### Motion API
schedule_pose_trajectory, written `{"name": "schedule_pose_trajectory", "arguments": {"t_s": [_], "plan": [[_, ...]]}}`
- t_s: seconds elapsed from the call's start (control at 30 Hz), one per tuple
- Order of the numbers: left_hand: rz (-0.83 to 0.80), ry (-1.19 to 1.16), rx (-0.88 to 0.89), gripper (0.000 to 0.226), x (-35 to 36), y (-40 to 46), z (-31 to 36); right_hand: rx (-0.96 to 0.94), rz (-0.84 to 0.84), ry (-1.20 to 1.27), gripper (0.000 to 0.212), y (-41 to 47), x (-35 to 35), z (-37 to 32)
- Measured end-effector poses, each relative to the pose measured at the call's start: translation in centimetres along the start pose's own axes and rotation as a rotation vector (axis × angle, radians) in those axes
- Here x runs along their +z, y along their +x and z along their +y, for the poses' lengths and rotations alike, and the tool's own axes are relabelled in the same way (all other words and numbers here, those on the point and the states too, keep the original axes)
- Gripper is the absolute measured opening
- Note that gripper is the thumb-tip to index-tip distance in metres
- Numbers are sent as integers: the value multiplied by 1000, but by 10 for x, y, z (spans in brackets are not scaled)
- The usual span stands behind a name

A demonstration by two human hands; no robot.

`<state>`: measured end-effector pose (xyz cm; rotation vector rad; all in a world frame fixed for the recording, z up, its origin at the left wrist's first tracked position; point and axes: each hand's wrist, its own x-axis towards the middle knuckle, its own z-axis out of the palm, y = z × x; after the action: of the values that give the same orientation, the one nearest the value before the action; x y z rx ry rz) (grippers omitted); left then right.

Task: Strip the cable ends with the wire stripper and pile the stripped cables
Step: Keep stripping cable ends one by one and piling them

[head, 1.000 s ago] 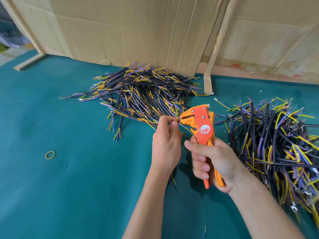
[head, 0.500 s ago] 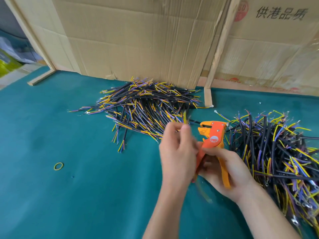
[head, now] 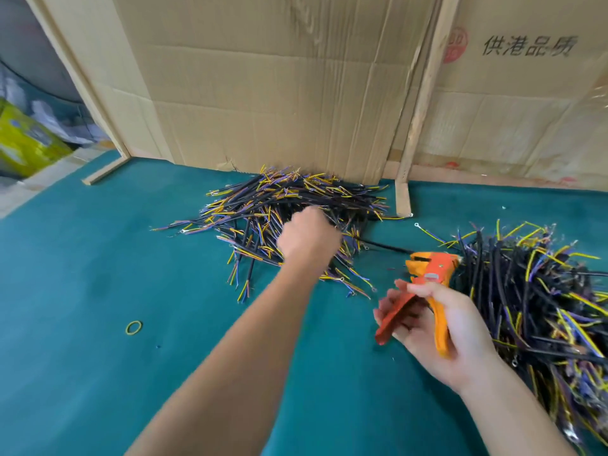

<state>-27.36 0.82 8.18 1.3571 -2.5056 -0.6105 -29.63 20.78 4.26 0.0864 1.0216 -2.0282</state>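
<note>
Open green mat on the left and near side; cable heaps and cardboard close off the far side and right.

The green table mat (head: 98, 258) lies bare on the left, with only a small rubber band (head: 134, 327) on it. The far pile of cables (head: 289, 205) lies against the cardboard wall (head: 263, 93), blocking the far middle, with the left hand (head: 307, 238) over it. The right heap of cables (head: 543, 291) fills the right side. Between the heaps runs a narrow mat strip, crossed by a black cable (head: 381, 245) and taken up by the wire stripper (head: 427, 278) in the right hand (head: 437, 327). A wooden strip (head: 403, 199) stands at its far end.
</note>
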Motion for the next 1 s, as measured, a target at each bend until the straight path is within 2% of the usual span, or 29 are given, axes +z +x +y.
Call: {"name": "schedule_pose_trajectory", "arguments": {"t_s": [0.1,0.23,0.37,0.53,0.67,0.77,0.87,1.0], "plan": [[-23,168,21,31,11,7,-29,-45,35,24,15,3,-4,-1],[35,187,52,29,21,8,-32,-115,66,-13,16,4,-10,-7],[12,215,53,11,20,5,-38,-164,82,-42,18,5,-14,-11],[2,199,49,33,12,13,-36,-180,89,-58,17,4,-15,-12],[1,170,51,29,-3,13,-30,-177,94,-64,18,4,-15,-12],[-49,-45,-24,17,-21,13,-28,-165,97,-58,19,4,-14,-12],[-115,-521,-116,15,-27,-2,-36,-147,82,-53,21,5,-14,-12],[-42,-861,-165,15,2,-55,-45,-122,40,-93,24,4,-13,-11]]}}
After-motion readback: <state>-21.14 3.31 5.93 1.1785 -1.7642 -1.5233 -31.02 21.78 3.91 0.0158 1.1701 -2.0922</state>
